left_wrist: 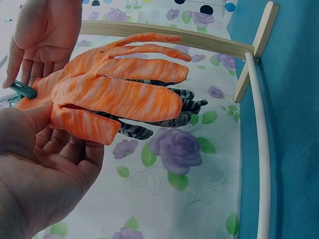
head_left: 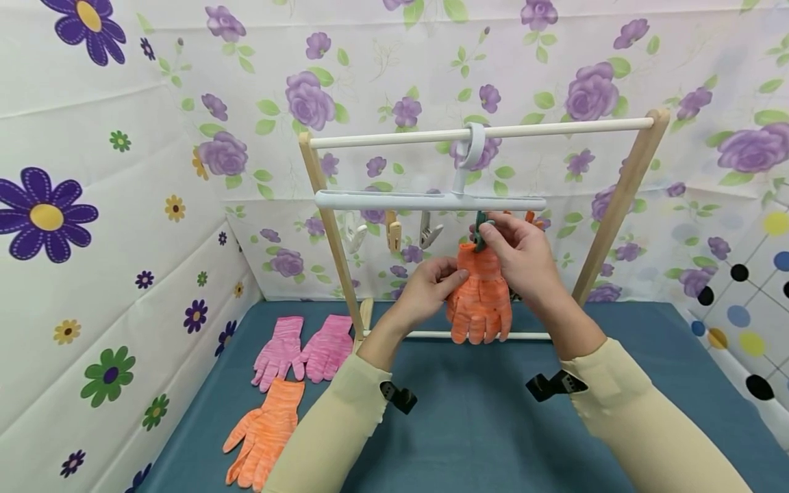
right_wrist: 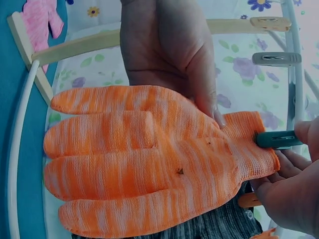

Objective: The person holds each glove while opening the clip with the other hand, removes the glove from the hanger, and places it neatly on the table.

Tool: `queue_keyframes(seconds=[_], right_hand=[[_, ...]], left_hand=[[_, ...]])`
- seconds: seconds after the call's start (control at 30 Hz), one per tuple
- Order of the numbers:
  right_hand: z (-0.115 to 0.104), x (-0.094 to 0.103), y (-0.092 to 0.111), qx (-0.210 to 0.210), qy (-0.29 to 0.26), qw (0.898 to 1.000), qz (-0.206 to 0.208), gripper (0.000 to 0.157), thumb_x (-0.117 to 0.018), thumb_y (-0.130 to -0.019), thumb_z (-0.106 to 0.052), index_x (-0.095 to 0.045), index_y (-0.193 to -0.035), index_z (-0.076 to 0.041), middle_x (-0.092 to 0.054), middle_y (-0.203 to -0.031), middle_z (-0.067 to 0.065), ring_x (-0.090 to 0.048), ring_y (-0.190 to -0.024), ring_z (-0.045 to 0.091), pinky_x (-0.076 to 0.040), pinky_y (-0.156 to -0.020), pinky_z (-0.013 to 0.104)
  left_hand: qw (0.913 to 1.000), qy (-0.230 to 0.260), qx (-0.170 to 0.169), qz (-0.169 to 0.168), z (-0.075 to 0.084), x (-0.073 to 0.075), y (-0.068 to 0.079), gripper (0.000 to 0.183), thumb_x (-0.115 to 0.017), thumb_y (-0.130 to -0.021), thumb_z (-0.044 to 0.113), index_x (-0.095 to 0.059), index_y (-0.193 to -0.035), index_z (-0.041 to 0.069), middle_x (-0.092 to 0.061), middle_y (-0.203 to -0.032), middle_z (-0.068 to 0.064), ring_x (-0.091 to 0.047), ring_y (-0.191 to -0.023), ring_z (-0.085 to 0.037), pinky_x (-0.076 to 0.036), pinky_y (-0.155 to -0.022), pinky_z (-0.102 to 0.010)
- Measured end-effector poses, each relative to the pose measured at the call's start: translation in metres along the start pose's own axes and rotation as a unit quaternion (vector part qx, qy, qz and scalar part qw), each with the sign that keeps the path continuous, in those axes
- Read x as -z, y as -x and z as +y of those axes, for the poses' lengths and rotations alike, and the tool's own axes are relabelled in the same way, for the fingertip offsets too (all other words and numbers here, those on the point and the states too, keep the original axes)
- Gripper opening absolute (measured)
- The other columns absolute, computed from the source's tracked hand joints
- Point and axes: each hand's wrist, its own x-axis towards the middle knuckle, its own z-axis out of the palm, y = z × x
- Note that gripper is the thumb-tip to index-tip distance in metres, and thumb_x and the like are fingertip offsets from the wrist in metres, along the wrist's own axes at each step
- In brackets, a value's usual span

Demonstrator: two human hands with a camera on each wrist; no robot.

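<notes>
An orange knit glove (head_left: 481, 301) hangs fingers down beneath a white hanger (head_left: 394, 200). My left hand (head_left: 431, 284) pinches the glove's side near the cuff between thumb and fingers. At the cuff's top edge, my right hand (head_left: 524, 253) grips a green clothespin (head_left: 480, 231) attached to the hanger. In the right wrist view the green clothespin (right_wrist: 278, 139) sits over the cuff edge. Behind the orange glove, a dark grey striped glove (right_wrist: 214, 221) is partly hidden.
A wooden frame (head_left: 616, 198) with a white top rod (head_left: 567, 128) carries the hanger. White (head_left: 354, 234), beige (head_left: 393, 233) and grey clothespins (head_left: 429, 231) hang left of my hands. Two pink gloves (head_left: 329, 348) and another orange glove (head_left: 269, 431) lie on the blue tabletop (head_left: 456, 438).
</notes>
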Motion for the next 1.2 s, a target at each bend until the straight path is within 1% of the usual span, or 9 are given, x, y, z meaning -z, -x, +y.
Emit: queue_keyframes(seconds=[0.1,0.2,0.33,0.43,0.63,0.77,1.0,1.2], right_hand=[[0.001,0.0,-0.001,0.004,-0.026,1.0,0.004,0.055,-0.063,-0.109,-0.034,-0.054,-0.152,-0.002,-0.068,-0.132,0.018,-0.069,-0.114,0.018,-0.056,-0.094,0.025],[0.002,-0.001,0.0,0.007,-0.035,0.999,0.016,0.051,-0.066,-0.108,-0.033,-0.059,-0.147,-0.002,-0.071,-0.127,0.017,-0.07,-0.111,0.018,-0.057,-0.092,0.026],[0.002,-0.003,0.002,0.01,-0.019,0.999,0.044,0.049,-0.069,-0.106,-0.034,-0.062,-0.145,-0.005,-0.073,-0.126,0.014,-0.071,-0.11,0.017,-0.057,-0.093,0.027],[0.001,-0.005,0.003,0.024,0.006,0.997,0.067,0.048,-0.071,-0.104,-0.034,-0.064,-0.143,-0.006,-0.075,-0.124,0.014,-0.071,-0.111,0.015,-0.055,-0.095,0.027],[0.005,-0.009,0.004,0.055,0.037,0.991,0.117,0.046,-0.074,-0.102,-0.036,-0.069,-0.137,-0.007,-0.079,-0.114,0.01,-0.072,-0.11,0.014,-0.056,-0.094,0.026],[0.004,-0.011,0.006,0.067,0.048,0.987,0.14,0.046,-0.077,-0.101,-0.035,-0.07,-0.137,-0.007,-0.078,-0.113,0.011,-0.072,-0.111,0.015,-0.056,-0.094,0.026],[0.004,-0.012,0.007,0.095,0.064,0.977,0.178,0.04,-0.08,-0.099,-0.029,-0.075,-0.131,-0.007,-0.078,-0.114,0.01,-0.073,-0.108,0.017,-0.057,-0.088,0.023],[0.005,-0.011,0.006,0.098,0.071,0.973,0.198,0.039,-0.08,-0.099,-0.026,-0.074,-0.132,-0.007,-0.077,-0.118,0.009,-0.073,-0.109,0.018,-0.057,-0.087,0.022]], left_hand=[[1.0,-0.001,0.001,0.002,0.0,0.0,0.0,0.028,-0.056,-0.113,0.018,-0.066,-0.129,-0.002,-0.071,-0.109,-0.014,-0.069,-0.087,-0.017,-0.056,-0.076,-0.03],[0.9999,-0.012,0.003,0.008,0.0,0.0,0.0,0.029,-0.057,-0.113,0.021,-0.067,-0.13,0.0,-0.072,-0.11,-0.013,-0.069,-0.088,-0.017,-0.057,-0.077,-0.03],[0.9996,-0.021,0.009,0.017,0.001,-0.001,0.0,0.031,-0.059,-0.112,0.023,-0.067,-0.131,0.0,-0.073,-0.112,-0.012,-0.07,-0.091,-0.018,-0.058,-0.079,-0.032],[0.9994,-0.02,0.014,0.026,0.002,-0.002,0.0,0.03,-0.06,-0.112,0.023,-0.067,-0.13,0.0,-0.073,-0.112,-0.012,-0.071,-0.092,-0.018,-0.059,-0.079,-0.032],[0.9984,-0.026,0.014,0.048,0.003,-0.005,0.001,0.028,-0.062,-0.111,0.022,-0.068,-0.125,-0.001,-0.073,-0.11,-0.011,-0.072,-0.093,-0.018,-0.059,-0.079,-0.032],[0.9979,-0.029,0.013,0.056,0.004,-0.006,0.001,0.027,-0.062,-0.11,0.022,-0.068,-0.124,-0.001,-0.074,-0.111,-0.011,-0.073,-0.095,-0.019,-0.06,-0.08,-0.032],[0.9967,-0.052,0.005,0.062,0.006,-0.007,0.002,0.026,-0.062,-0.11,0.023,-0.069,-0.122,0.0,-0.074,-0.11,-0.01,-0.073,-0.095,-0.019,-0.06,-0.079,-0.033],[0.9958,-0.064,0.006,0.065,0.003,-0.007,0.004,0.021,-0.062,-0.11,0.019,-0.07,-0.116,0.0,-0.073,-0.104,-0.009,-0.073,-0.088,-0.018,-0.06,-0.074,-0.032]])
